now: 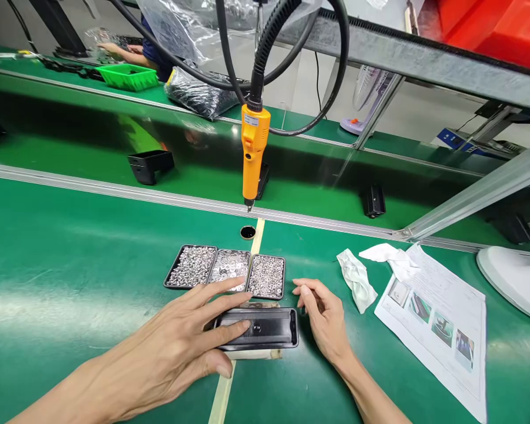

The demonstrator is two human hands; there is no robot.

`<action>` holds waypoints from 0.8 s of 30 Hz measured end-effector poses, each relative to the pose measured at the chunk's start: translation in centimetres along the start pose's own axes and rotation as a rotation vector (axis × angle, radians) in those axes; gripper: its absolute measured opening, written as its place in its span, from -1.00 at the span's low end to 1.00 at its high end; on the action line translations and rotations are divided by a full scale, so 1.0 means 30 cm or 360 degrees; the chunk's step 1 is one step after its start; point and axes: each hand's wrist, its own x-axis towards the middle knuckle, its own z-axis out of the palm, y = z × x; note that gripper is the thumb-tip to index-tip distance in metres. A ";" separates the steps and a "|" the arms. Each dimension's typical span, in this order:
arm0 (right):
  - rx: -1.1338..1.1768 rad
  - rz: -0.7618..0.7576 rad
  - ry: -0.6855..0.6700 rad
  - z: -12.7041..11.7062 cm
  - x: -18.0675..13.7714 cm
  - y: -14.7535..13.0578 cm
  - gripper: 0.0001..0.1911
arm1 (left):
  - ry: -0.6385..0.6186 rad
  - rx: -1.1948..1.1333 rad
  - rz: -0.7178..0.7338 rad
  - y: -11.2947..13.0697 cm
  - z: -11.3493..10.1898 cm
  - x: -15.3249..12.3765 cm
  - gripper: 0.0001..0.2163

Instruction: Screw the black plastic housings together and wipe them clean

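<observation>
A black rectangular plastic part point(265, 328) lies on the green bench in front of me. My left hand point(181, 341) rests flat on its left end, fingers spread, thumb at its near edge. My right hand point(322, 315) sits at the part's right end with fingers loosely curled against its corner; whether they pinch anything small is hidden. Just beyond the part stand three small black trays point(225, 268) filled with silvery screws and washers. A yellow electric screwdriver point(252, 156) hangs on its cable above the bench, tip pointing down.
A small black ring point(247, 232) lies beyond the trays. White cloths point(357, 280) and a printed instruction sheet point(437, 318) lie to the right, with a white fan base point(512, 282) at the far right. Black parts sit on the conveyor point(150, 165). Another person's hands work at the far left point(119, 52).
</observation>
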 end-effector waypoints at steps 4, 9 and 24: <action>-0.0023 -0.0014 -0.0003 -0.001 0.003 0.000 -0.67 | 0.0026 0.0000 0.0088 -0.002 0.010 0.016 -0.59; -0.0032 -0.0007 -0.0009 -0.003 0.002 -0.002 -0.66 | -0.0007 -0.0001 0.0124 0.005 0.027 0.040 -0.51; -0.0012 -0.0005 -0.0022 0.001 0.005 -0.001 -0.64 | 0.0271 -0.0266 0.0024 -0.033 -0.006 0.032 -0.65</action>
